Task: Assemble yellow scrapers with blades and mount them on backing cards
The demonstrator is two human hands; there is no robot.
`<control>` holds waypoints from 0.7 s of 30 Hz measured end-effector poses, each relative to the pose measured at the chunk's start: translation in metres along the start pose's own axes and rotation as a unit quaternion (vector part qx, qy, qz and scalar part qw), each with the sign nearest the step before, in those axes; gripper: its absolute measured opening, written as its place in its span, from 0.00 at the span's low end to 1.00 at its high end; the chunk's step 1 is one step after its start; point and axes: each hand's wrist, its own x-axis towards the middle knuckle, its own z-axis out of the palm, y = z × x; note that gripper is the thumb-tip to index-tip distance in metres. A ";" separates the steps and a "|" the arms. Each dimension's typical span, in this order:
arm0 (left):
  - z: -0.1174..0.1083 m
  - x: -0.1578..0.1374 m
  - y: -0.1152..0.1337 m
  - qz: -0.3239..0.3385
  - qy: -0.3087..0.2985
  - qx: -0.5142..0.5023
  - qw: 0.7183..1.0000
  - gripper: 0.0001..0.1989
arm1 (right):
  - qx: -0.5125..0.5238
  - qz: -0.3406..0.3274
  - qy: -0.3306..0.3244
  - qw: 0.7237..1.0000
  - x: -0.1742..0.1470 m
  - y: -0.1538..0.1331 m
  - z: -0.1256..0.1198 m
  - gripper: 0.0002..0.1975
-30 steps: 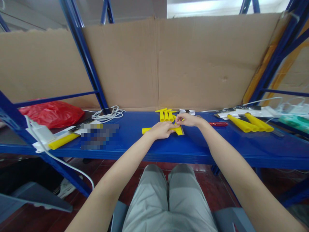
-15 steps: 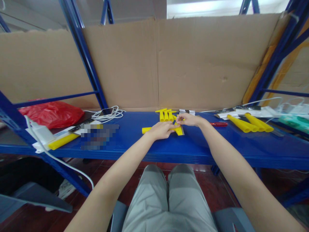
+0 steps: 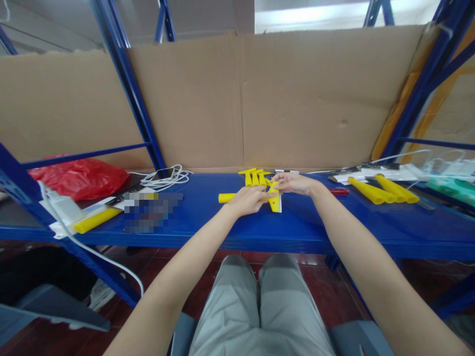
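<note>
A yellow scraper (image 3: 275, 204) with a T-shaped head lies across the middle of the blue shelf, its round handle pointing left. My left hand (image 3: 249, 200) is closed around the handle close to the head. At the far end of the head, the fingers of my right hand (image 3: 295, 183) pinch its edge. A thin pale blade strip (image 3: 280, 203) runs along the right side of the head. Just behind my hands, several more yellow scrapers (image 3: 254, 178) lie side by side, partly hidden by my left hand. Small black-and-white strips (image 3: 291, 171) show behind my right hand.
Right of my hands lie a red pen-like item (image 3: 339, 191) and several yellow tubes (image 3: 371, 192). To the left are a yellow tube (image 3: 97, 220), a coiled white cable (image 3: 166, 179) and a red plastic bag (image 3: 79, 178). Cardboard (image 3: 193, 104) stands along the back.
The scraper's head has turned, so more of its face and the pale blade strip show. My right hand has shifted slightly right and covers more of the black-and-white strips. My left hand keeps its hold.
</note>
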 end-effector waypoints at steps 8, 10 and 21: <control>0.000 0.001 0.000 -0.001 -0.002 -0.019 1.000 0.20 | -0.052 -0.002 0.014 0.999 0.002 0.002 0.001 0.11; 0.000 0.001 0.000 -0.001 -0.001 -0.022 1.000 0.20 | -0.061 -0.001 0.010 0.998 0.003 0.003 0.001 0.11; 0.000 0.001 -0.003 -0.018 -0.010 -0.028 0.999 0.20 | -0.224 -0.090 0.016 0.970 0.000 -0.002 -0.003 0.11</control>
